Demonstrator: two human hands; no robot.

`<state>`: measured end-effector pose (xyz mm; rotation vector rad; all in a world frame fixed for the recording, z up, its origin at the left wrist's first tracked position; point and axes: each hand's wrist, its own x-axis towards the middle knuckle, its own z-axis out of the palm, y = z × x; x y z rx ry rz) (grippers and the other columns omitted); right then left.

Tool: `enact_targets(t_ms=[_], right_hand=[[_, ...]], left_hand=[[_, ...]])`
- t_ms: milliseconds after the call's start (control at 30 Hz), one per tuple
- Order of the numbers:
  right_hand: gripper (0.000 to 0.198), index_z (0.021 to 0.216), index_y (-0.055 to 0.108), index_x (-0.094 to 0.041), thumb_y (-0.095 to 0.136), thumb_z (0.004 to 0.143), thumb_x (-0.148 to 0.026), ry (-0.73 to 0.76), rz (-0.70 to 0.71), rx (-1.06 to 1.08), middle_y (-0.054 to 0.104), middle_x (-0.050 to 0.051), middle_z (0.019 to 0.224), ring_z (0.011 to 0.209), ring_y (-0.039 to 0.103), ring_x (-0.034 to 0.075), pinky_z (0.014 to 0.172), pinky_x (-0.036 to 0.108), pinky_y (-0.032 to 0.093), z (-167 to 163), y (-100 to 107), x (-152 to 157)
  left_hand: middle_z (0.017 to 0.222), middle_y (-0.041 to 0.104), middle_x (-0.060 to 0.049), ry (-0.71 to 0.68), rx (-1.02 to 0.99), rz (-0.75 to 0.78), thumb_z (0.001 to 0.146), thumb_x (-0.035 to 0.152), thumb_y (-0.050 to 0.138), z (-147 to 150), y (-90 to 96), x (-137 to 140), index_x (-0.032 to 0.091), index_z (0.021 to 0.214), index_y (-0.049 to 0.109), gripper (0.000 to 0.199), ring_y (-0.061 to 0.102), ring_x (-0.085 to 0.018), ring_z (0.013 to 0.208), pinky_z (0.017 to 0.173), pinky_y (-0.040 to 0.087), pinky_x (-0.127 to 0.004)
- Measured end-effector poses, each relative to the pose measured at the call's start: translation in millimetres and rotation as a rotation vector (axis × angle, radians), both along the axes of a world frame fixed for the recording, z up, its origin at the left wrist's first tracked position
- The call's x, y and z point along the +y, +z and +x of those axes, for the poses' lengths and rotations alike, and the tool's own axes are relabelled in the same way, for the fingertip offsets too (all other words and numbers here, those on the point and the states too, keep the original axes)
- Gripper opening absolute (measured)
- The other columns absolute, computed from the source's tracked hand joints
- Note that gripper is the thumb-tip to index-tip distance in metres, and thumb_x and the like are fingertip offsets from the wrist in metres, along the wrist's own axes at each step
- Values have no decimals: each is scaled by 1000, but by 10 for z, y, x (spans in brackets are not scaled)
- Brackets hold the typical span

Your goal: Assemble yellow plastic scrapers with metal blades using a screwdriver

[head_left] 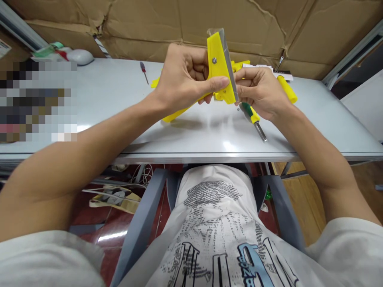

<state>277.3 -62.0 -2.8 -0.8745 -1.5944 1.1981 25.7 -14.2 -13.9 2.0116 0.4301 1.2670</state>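
A block of coarse pixels blots out whatever stands at the far left of the surface. The left hand covers the near end of the yellow scraper, and the right hand hides most of the green-handled screwdriver. Yellow parts behind the hands show only in pieces. Both elbows run off the frame.

White short-sleeved T-shirt, black and blue printed lettering, bare forearms
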Motion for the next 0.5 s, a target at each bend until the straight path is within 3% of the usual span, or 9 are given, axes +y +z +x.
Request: enact_targets(t_ms=[133,333,500], right_hand=[[60,84,81,-28,131,70,-59,20,-7,-10,82,4,90,82,73,19,72,37,65,-15,-18,27],[65,74,66,-24,124,91,-47,34,-72,-45,82,3,92,77,62,14,68,30,59,-103,-13,-24],[59,75,65,-26,122,90,-36,5,-127,-59,77,3,86,80,64,18,65,32,58,-144,12,-78]], left_hand=[[77,80,-1,-3,11,25,88,99,113,17,-13,-4,26,107,91,79,70,-16,62,56,58,-36],[87,87,-6,65,60,-45,88,85,118,-3,80,-199,35,100,94,57,78,-27,66,58,67,-46],[84,86,-6,52,31,-44,87,80,120,16,72,-208,34,96,95,52,74,-25,61,53,64,-44]])
